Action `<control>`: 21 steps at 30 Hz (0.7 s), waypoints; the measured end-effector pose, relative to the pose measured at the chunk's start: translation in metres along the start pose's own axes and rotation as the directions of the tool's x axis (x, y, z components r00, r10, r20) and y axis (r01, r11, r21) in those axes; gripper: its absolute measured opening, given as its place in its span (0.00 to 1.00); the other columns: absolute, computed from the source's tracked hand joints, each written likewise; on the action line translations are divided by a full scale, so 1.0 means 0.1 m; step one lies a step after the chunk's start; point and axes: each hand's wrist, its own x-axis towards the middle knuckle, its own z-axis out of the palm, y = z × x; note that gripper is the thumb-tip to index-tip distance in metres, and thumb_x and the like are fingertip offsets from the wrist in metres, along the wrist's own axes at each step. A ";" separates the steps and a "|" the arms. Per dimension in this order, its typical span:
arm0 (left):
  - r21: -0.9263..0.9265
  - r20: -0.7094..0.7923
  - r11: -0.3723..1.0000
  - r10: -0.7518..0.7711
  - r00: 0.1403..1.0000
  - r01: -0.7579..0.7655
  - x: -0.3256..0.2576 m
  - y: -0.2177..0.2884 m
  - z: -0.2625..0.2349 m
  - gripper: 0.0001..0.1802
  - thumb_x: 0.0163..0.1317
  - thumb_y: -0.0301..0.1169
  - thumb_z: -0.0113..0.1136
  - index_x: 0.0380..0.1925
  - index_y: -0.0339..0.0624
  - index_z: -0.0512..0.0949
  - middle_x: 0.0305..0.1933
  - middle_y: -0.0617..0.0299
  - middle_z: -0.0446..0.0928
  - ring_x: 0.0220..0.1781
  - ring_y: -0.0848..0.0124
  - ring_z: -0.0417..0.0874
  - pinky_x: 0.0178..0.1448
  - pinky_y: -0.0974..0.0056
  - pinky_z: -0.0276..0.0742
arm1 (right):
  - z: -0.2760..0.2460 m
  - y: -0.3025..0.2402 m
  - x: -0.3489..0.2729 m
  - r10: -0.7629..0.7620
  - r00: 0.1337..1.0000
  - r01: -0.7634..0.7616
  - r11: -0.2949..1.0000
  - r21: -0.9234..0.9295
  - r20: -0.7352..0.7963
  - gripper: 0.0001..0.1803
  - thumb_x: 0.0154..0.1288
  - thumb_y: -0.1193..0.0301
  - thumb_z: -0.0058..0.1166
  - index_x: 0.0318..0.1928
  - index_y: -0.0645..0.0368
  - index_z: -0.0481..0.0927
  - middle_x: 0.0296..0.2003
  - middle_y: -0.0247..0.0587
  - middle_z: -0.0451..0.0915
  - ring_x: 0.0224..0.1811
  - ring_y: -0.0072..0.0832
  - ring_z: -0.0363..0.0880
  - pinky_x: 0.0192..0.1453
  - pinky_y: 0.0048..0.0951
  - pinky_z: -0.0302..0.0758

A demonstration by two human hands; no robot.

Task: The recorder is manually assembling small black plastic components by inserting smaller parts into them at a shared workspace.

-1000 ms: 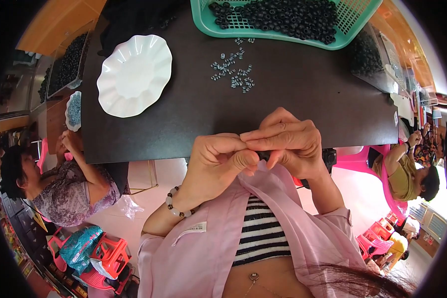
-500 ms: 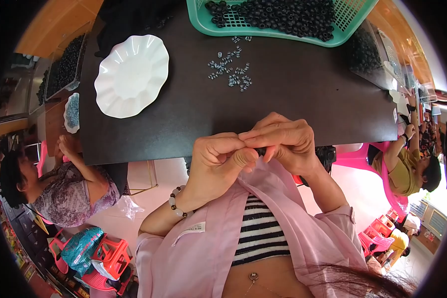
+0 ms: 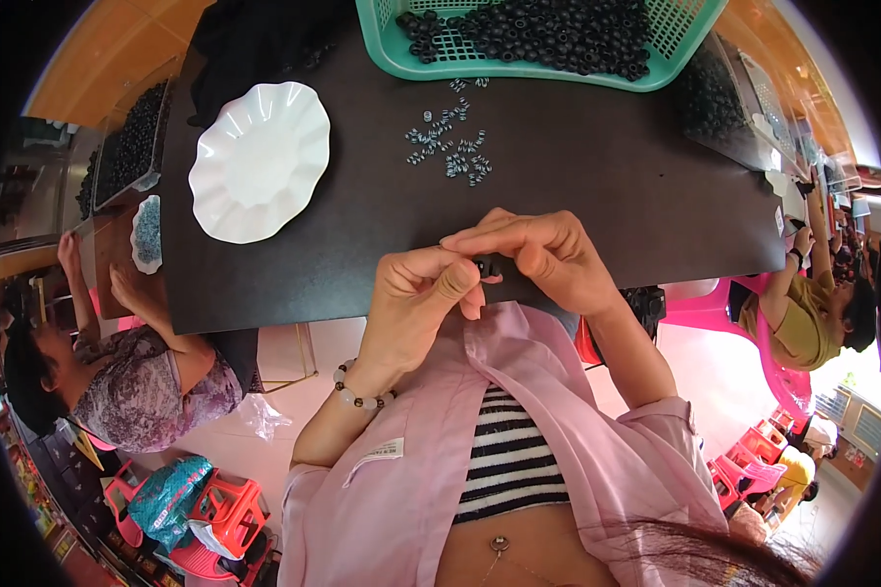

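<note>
My left hand (image 3: 423, 298) is closed in a pinch on a small black ring-shaped part (image 3: 481, 267) in front of the table's near edge. My right hand (image 3: 550, 256) lies close against it from the right, its fingers stretched out over the left fingertips and its thumb apart from the black part. Beyond them on the dark table (image 3: 578, 186) lie several small shiny, coil-like pieces (image 3: 470, 161). A green plastic basket (image 3: 460, 74) at the far edge holds a heap of small black ring-shaped parts (image 3: 558, 39).
A white plate with a wavy rim (image 3: 259, 161) stands at the left, beside black cloth (image 3: 235, 59). Clear bins of black parts flank the table at left (image 3: 132, 142) and right (image 3: 719, 108). Co-workers sit at left (image 3: 152, 391) and right (image 3: 803, 323). Red stools (image 3: 230, 514) stand behind.
My right thumb has come away from the black part, and the right fingers have straightened. The left hand keeps its pinch. The view has shifted slightly; the left co-worker has raised a hand.
</note>
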 end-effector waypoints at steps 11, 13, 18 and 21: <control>0.033 0.005 0.999 0.042 0.999 -0.043 -0.03 -0.09 -0.02 0.12 0.64 0.35 0.61 0.33 0.35 0.82 0.25 0.65 0.78 0.25 0.80 0.75 0.31 0.75 0.73 | 0.02 0.03 -0.07 -0.017 1.000 0.019 0.995 -0.094 0.025 0.30 0.65 0.49 0.53 0.52 0.64 0.80 0.53 0.46 0.78 0.53 0.30 0.70 0.57 0.32 0.66; 0.047 -0.014 0.998 0.037 0.999 -0.036 -0.05 -0.10 0.05 0.12 0.64 0.35 0.61 0.34 0.35 0.82 0.25 0.65 0.78 0.25 0.80 0.75 0.31 0.75 0.72 | 0.05 0.05 -0.11 -0.048 0.999 0.051 0.991 -0.123 0.027 0.29 0.64 0.49 0.54 0.51 0.63 0.81 0.53 0.47 0.78 0.53 0.30 0.70 0.58 0.33 0.65; 0.041 0.001 0.998 0.054 0.999 -0.054 -0.09 -0.18 0.12 0.13 0.63 0.35 0.61 0.38 0.36 0.82 0.25 0.65 0.78 0.25 0.81 0.75 0.31 0.76 0.73 | 0.05 0.06 -0.21 -0.041 0.999 0.042 0.998 -0.041 0.023 0.27 0.61 0.51 0.57 0.50 0.61 0.82 0.54 0.48 0.78 0.49 0.31 0.69 0.57 0.35 0.64; 0.047 -0.007 0.997 0.054 0.998 -0.054 -0.10 -0.20 0.18 0.14 0.63 0.36 0.61 0.39 0.36 0.82 0.26 0.66 0.78 0.25 0.81 0.75 0.31 0.76 0.72 | -0.03 0.07 -0.25 -0.095 0.994 0.101 0.983 -0.152 0.051 0.27 0.59 0.52 0.59 0.49 0.61 0.83 0.49 0.47 0.81 0.48 0.30 0.69 0.56 0.33 0.64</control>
